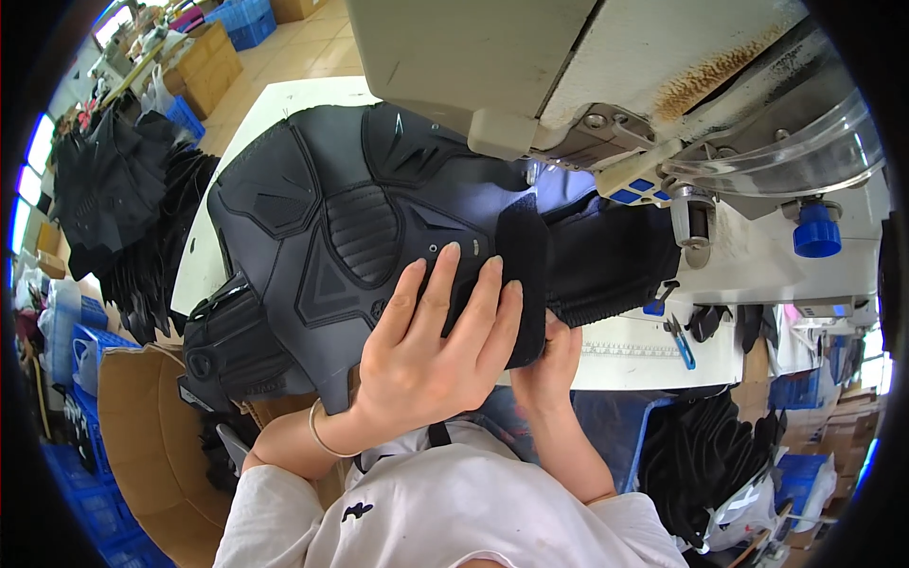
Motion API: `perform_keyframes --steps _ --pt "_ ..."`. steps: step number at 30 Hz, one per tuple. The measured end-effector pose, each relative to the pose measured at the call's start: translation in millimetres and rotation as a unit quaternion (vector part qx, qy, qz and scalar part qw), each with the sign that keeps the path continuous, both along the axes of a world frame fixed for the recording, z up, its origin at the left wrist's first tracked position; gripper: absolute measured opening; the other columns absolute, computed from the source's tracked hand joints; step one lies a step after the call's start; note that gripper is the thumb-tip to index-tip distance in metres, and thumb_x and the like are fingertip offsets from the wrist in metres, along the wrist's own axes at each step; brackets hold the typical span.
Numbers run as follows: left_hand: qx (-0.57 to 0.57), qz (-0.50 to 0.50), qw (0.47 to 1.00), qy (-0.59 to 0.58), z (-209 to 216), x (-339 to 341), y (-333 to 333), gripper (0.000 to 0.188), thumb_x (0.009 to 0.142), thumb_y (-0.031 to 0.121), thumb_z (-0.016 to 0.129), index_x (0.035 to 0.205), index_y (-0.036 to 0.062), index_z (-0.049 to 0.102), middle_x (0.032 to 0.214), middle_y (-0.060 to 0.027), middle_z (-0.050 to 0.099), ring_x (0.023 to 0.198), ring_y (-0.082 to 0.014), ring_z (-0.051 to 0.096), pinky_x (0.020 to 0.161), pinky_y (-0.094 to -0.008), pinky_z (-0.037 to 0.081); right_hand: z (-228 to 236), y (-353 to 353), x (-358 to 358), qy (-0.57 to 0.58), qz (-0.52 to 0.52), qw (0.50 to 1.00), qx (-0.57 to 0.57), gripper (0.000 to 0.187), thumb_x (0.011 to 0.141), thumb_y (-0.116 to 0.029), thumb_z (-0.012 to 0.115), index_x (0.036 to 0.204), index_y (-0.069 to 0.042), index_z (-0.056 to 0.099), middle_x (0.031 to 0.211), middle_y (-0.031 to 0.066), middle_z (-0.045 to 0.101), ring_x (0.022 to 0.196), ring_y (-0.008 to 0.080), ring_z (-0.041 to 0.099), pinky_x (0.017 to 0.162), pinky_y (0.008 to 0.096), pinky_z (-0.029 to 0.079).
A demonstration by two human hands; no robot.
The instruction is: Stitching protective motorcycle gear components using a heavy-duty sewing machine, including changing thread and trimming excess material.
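Observation:
A large black moulded panel (275,185) with raised angular shapes and a ribbed oval lies bent across the white table, its right end under the sewing machine head (606,142). My left hand (426,346) rests flat on it, fingers stretched toward the machine. Along the panel's right side runs a thick black fabric flap (524,284). My right hand (551,364) pinches the lower edge of this flap; its fingertips are partly hidden behind the flap. Another black fabric part (611,260) with a gathered edge extends to the right, beneath the machine. The needle area is hard to make out.
Blue-handled thread snips (684,346) lie on the table's right, near a ruler marking (630,349). A cardboard box (156,426) stands at lower left. Black pieces are piled at far left (114,189) and lower right (696,454). The machine body overhangs the back.

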State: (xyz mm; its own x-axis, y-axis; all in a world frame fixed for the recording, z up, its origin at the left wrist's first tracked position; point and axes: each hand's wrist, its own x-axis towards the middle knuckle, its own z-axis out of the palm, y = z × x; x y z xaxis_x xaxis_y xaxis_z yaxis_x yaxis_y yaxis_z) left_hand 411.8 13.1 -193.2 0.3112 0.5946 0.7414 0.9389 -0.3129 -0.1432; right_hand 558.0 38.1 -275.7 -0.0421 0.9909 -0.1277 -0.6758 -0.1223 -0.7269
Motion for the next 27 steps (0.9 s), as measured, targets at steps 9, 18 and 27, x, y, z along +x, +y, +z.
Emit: perform_keyframes --steps 9,18,27 --pt "0.034 -0.010 0.999 0.009 -0.2 -0.8 11.0 0.025 0.077 0.017 0.058 0.096 0.0069 0.071 0.105 -0.0103 0.067 0.093 -0.0334 0.067 0.083 -0.0434 0.053 20.5 8.3 1.7 0.002 0.021 1.000 -0.002 0.045 0.088 -0.003 0.047 0.132 -0.003 0.040 0.126 0.0112 0.053 0.116 0.0222 0.055 0.100 0.0374 0.046" --pt "0.019 -0.026 0.998 -0.049 5.2 1.8 16.8 0.026 0.070 0.009 0.066 0.095 0.0095 0.072 0.105 -0.0095 0.068 0.097 -0.0311 0.067 0.084 -0.0411 0.053 14.9 11.8 -12.5 -0.006 -0.020 1.000 0.011 0.037 0.092 -0.009 0.043 0.128 -0.002 0.045 0.117 0.0102 0.059 0.102 0.0192 0.062 0.090 0.0353 0.053" --pt "-0.100 -0.008 0.837 -0.538 33.9 -4.0 35.2 0.013 0.086 0.011 0.067 0.094 0.0001 0.067 0.075 -0.0143 0.068 0.065 -0.0286 0.068 0.059 -0.0284 0.050 -4.4 11.0 -39.3 0.059 -0.085 0.994 0.029 0.039 0.087 0.000 0.047 0.126 -0.003 0.043 0.125 0.0091 0.053 0.115 0.0207 0.052 0.102 0.0364 0.040"
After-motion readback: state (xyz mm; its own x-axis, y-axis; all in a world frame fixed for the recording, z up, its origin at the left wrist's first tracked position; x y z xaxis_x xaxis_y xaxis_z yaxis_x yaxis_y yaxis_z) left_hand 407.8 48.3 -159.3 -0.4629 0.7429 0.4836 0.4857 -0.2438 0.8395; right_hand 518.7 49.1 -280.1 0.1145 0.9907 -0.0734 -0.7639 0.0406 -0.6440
